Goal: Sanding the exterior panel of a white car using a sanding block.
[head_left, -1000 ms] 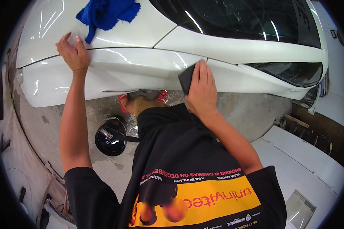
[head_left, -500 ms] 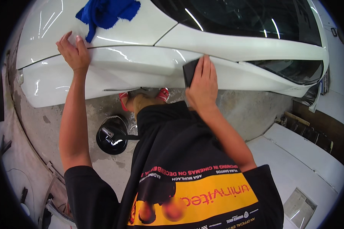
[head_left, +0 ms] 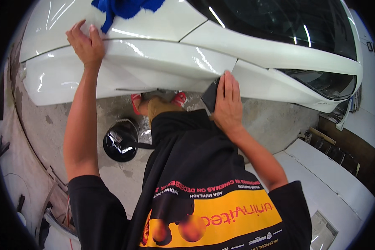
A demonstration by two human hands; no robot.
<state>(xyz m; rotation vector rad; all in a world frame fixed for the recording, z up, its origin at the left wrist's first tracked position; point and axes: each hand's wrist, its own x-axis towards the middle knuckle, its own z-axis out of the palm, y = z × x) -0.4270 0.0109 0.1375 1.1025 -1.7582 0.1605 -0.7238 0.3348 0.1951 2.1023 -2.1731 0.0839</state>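
Note:
A white car's front fender stretches across in front of me, wet and glossy in places. My left hand rests at the seam between fender and hood, its fingers spread and holding nothing. Farther right, my right hand presses a black sheet of sandpaper against the fender's side, near the panel gap. The fingers lie over the sheet and hide part of it. Just beyond my left hand, a crumpled blue cloth lies on the hood.
A black bucket with a shiny surface inside stands on the concrete floor, left of my legs. My feet in red sandals are close under the fender. The windshield is at the upper right; white panels lie at the lower right.
My right hand has moved the sandpaper down the fender toward me, uncovering the panel gap. My left hand stays by the seam; the whole view has shifted slightly.

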